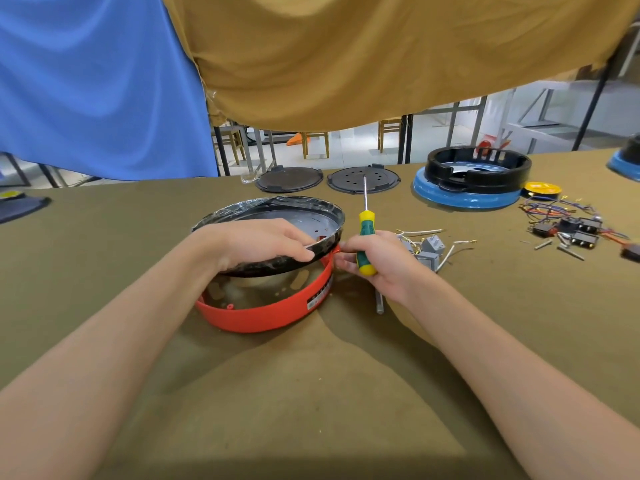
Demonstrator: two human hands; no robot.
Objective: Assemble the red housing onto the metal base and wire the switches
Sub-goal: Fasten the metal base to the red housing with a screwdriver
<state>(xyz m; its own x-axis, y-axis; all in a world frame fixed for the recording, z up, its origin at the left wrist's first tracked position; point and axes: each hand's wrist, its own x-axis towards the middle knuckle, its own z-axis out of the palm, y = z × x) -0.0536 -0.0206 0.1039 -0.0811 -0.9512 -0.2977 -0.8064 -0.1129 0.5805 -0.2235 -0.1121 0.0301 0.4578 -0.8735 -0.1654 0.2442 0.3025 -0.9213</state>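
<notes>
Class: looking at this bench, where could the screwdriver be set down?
Bare cloth lies between the forearms, nearer than the red housing, and left of it. Crowded: right of the right hand, around the grey switches and wires.

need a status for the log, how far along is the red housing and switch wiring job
Early. Done: nothing fixed yet. In hand: the left hand holds the metal base tilted over the red housing; the right hand grips a screwdriver. Left: seating, screwing, and wiring the grey switches, which lie loose.
</notes>
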